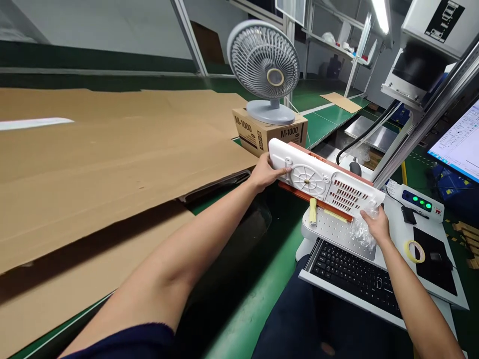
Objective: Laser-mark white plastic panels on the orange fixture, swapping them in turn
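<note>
A long white plastic panel (pixel 309 180) with a round ribbed recess and a slotted vent grille is held up between both hands, tilted down to the right. My left hand (pixel 266 173) grips its left end, thumb on the front face. At the right end my right hand (pixel 377 224) is closed on the lower corner. Clear crinkled plastic film (pixel 362 230) hangs beside the right fingers. Orange-red edges (pixel 318 202) show behind and below the panel. Underneath is a perforated metal plate (pixel 339 233), with a small yellow block (pixel 313 212) at its left end.
A black keyboard (pixel 355 271) sits on a pull-out tray in front of me. Tape roll (pixel 414 251) and button box (pixel 421 203) lie on the right. A grey fan (pixel 264 60) stands on a carton (pixel 269 134); cardboard sheets (pixel 112 159) cover the left. A metal post (pixel 422 109) slants at right.
</note>
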Available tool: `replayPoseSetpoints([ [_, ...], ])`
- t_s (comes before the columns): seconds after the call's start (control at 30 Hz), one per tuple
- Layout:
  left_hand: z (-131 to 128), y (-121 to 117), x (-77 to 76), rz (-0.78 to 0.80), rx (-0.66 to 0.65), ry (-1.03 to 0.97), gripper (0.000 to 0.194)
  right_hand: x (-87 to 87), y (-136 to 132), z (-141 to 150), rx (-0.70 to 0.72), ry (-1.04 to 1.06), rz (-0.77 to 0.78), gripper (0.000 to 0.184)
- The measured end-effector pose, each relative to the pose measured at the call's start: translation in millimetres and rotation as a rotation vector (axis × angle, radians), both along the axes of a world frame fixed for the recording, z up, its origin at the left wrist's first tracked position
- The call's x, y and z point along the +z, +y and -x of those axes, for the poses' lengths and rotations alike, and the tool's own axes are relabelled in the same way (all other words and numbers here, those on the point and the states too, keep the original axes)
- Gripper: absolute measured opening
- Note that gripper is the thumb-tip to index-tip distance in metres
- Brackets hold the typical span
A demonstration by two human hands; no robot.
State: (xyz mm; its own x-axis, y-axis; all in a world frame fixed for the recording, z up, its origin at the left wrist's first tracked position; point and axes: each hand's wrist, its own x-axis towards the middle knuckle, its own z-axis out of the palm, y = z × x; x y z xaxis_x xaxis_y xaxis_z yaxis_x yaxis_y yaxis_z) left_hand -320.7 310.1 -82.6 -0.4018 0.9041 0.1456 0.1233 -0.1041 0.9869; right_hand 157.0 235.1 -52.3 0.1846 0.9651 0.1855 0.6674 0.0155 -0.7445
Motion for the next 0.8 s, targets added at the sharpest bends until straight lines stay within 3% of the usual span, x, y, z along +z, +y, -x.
replayPoseSetpoints([
  [0.17, 8, 17, -11.1, 0.018, -0.027, 0.029, 0.102, -14.1, 13, 15, -0.068, -0.028, -0.002, 0.077],
  [0.3, 11, 17, -9.4, 0.018, -0.008, 0.070, 0.101, -18.5, 16, 19, -0.106, -0.045, -0.010, 0.073],
  [0.53, 11, 17, -7.5, 0.034, 0.054, 0.161, 0.095, -18.1, 16, 21, -0.142, -0.076, -0.023, 0.062],
  [0.8, 11, 15, -8.0, 0.026, 0.014, 0.136, 0.097, -13.7, 12, 25, -0.158, -0.112, -0.035, 0.057],
])
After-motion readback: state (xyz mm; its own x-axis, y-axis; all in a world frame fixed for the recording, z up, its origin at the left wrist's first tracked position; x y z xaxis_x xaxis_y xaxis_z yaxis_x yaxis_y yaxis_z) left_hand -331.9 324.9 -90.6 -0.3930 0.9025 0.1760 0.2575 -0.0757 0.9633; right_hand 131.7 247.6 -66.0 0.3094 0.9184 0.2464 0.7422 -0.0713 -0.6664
